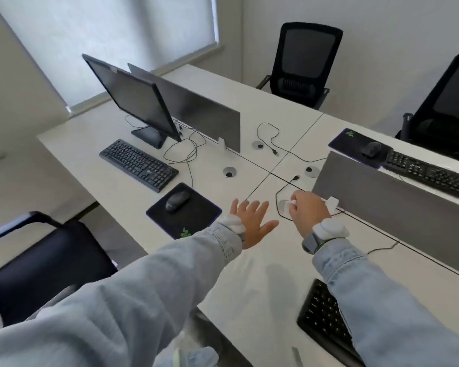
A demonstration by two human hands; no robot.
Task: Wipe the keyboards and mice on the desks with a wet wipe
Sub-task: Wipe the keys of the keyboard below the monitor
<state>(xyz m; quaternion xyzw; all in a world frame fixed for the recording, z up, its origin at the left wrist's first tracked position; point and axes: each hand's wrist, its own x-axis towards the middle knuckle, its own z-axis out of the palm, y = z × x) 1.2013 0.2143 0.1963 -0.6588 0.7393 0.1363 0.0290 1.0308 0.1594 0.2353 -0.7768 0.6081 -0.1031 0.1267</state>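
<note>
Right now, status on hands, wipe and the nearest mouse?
Left hand open, fingers spread above the desk. Right hand pinching the white wipe. Mouse on its pad, untouched. Loose cable beside right hand.

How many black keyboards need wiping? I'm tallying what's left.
3: one black keyboard before the monitor at left, one behind the right grey divider, one under the right sleeve. Others may be hidden.

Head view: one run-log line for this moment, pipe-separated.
left hand: open, fingers spread over desk | right hand: pinching white wipe | mouse: on mousepad, untouched | keyboard: untouched
</note>
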